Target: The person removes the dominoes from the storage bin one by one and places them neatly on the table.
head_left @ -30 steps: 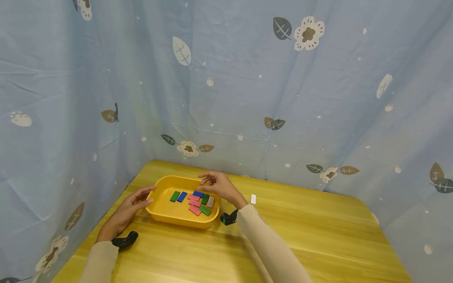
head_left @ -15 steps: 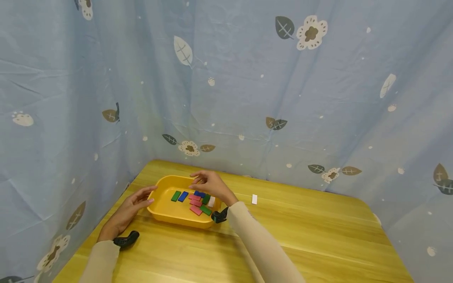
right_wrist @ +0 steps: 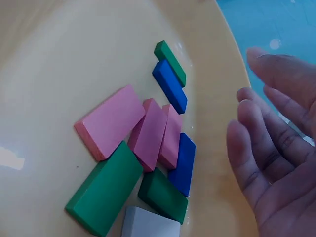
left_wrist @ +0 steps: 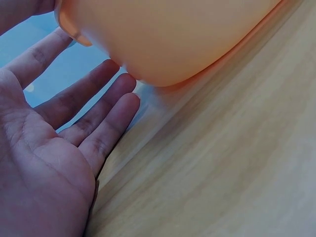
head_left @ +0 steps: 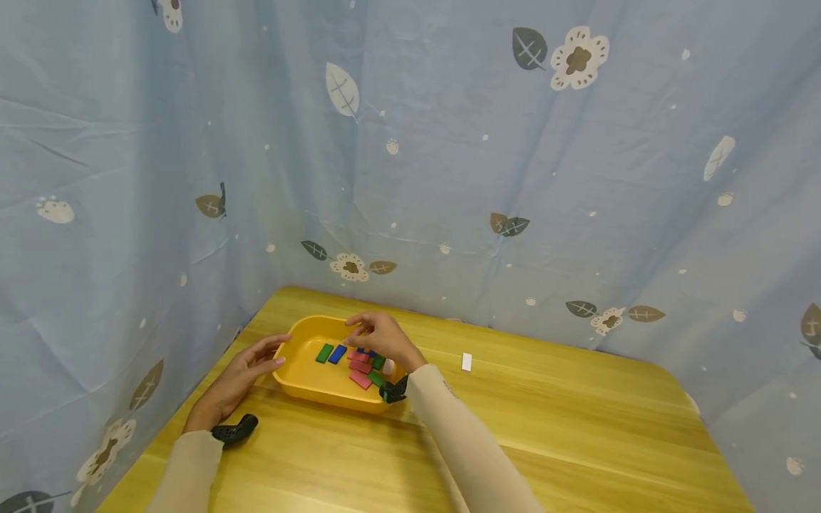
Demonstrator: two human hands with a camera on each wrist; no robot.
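Note:
A yellow plastic basin [head_left: 327, 396] sits on the table, holding several flat rectangular blocks. My left hand [head_left: 236, 379] touches the basin's left end. In the left wrist view its nearly straight fingers [left_wrist: 101, 126] meet the outer wall [left_wrist: 163, 39]. Over the basin's far right side hovers my right hand [head_left: 390, 343], fingers loosely bent and nothing between them. The right wrist view shows pink [right_wrist: 111, 121], green [right_wrist: 104, 190], blue [right_wrist: 170, 86] and whitish [right_wrist: 150, 224] blocks bunched beside that hand [right_wrist: 281, 168], apart from its fingertips. Some blocks are partly covered by the hand in the head view.
One white block [head_left: 466, 362] lies on the wooden table [head_left: 577, 420], right of the basin. Light blue patterned curtain [head_left: 423, 142] hangs behind the table and along its left side. A black device [head_left: 236, 430] is strapped at each wrist.
My right hand has moved left over the basin, mostly in the first half second, and now covers more of the blocks. The left hand stays at the basin's end. The head view has shifted slightly.

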